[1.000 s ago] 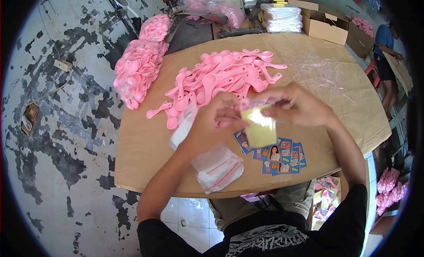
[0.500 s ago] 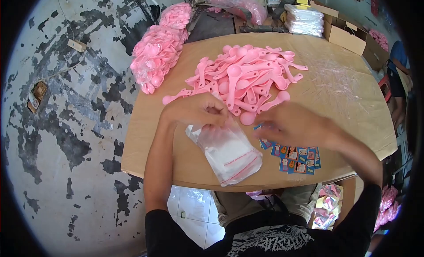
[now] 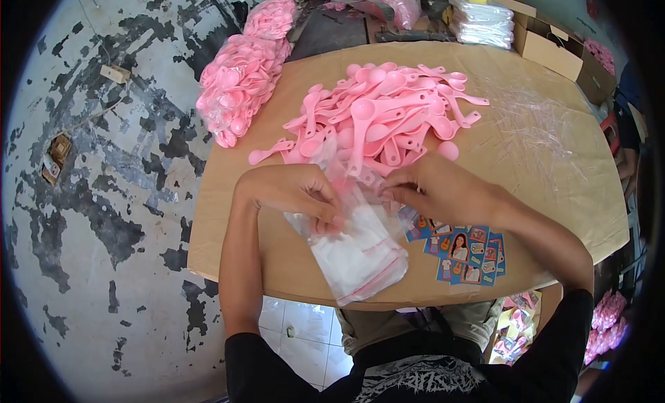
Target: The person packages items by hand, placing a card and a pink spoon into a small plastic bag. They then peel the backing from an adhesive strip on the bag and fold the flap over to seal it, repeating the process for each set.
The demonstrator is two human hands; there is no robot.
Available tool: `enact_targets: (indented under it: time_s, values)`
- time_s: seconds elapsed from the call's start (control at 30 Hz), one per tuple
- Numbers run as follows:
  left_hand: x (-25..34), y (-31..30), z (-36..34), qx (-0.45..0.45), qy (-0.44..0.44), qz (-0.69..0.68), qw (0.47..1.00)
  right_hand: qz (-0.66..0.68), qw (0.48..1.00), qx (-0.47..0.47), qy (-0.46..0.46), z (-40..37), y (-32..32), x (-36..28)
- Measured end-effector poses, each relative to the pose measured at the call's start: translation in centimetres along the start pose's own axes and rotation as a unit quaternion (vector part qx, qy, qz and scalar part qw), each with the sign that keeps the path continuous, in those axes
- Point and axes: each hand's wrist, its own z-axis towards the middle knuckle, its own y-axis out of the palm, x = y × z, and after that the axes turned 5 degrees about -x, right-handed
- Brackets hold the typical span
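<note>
My left hand [image 3: 305, 195] is closed on a clear plastic bag [image 3: 332, 157] whose film stands up toward the pink spoons. Beneath it lies a stack of clear plastic bags [image 3: 360, 254] with red printed lines, near the table's front edge. My right hand [image 3: 443, 188] pinches the right edge of the raised bag; its fingertips are partly hidden in the film. Just beyond both hands is a heap of pink measuring spoons [image 3: 388, 112]. Blue printed cards [image 3: 460, 254] with small pictures lie fanned under and in front of my right hand.
Brown paper covers the table [image 3: 228, 243]. A bulging bag of pink spoons [image 3: 242, 77] stands at the back left. Thin clear plastic strips [image 3: 537, 129] lie on the right. Behind are a stack of packed clear bags [image 3: 481, 20] and an open cardboard box [image 3: 551, 49]. Another person sits far right.
My right hand has moved left and inward to the bag, its fingers closing on the film. The bag's film now rises between my hands. My left hand has shifted slightly down and left.
</note>
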Motion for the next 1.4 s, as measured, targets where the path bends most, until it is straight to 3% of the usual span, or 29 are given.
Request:
enact_targets:
  time_s: [0.13,0.2,0.3,0.37,0.43,0.5,0.53,0.63,0.7,0.73,0.83,0.93,1.03,1.13,1.23,1.4]
  values:
    - [0.3,0.0,-0.1,-0.008,-0.050,-0.012,0.999,-0.008,0.997,0.047,-0.062,-1.0,-2.1,0.4]
    - [0.2,-0.2,0.1,-0.021,-0.066,-0.008,0.998,0.026,0.997,0.065,-0.037,-1.7,-3.4,-0.8]
    - [1.6,1.0,0.4,0.021,0.152,0.002,0.988,0.093,0.991,0.090,-0.032,-2.3,-4.5,-2.5]
    - [2.2,3.8,3.5,0.139,0.257,-0.171,0.941,0.110,0.989,0.088,-0.045,-2.7,-4.3,-2.8]
    - [2.9,5.1,5.7,0.234,0.312,-0.220,0.894,-0.011,0.999,0.046,-0.021,-3.1,-4.3,-2.9]
    - [3.2,5.5,6.6,0.315,0.326,-0.151,0.879,-0.128,0.992,-0.004,0.002,-3.4,-4.2,-2.9]
    - [3.1,5.4,6.5,0.320,0.321,-0.199,0.869,-0.156,0.985,-0.066,0.032,-3.6,-4.2,-1.5]
    - [2.7,4.7,6.2,0.342,0.312,-0.303,0.833,-0.327,0.940,-0.028,-0.100,-4.3,-2.7,3.4]
    - [2.6,4.8,7.0,0.365,0.316,-0.326,0.813,-0.275,0.957,-0.067,-0.059,-3.8,-2.8,3.8]
    - [3.1,5.0,6.9,0.368,0.276,-0.347,0.817,-0.247,0.964,-0.087,-0.038,-3.6,-2.8,3.8]
    - [2.7,4.9,7.4,0.344,0.318,-0.392,0.792,-0.136,0.973,-0.157,0.096,-3.2,-4.0,2.1]
    - [3.7,5.3,6.7,0.328,0.322,-0.451,0.765,-0.028,0.988,-0.152,0.028,-2.6,-5.0,3.3]
    - [3.4,5.5,6.9,0.356,0.352,-0.355,0.790,0.055,0.986,-0.098,0.125,-2.7,-6.0,2.4]
    - [2.9,5.2,6.8,0.431,0.346,-0.350,0.756,0.039,0.991,-0.051,0.117,-2.8,-6.5,2.8]
    - [1.9,4.6,6.5,0.473,0.398,-0.316,0.720,0.070,0.994,0.014,0.080,-2.5,-5.9,2.7]
    - [2.9,4.7,6.1,0.520,0.403,-0.385,0.648,0.117,0.990,0.074,0.007,-1.8,-3.5,2.2]
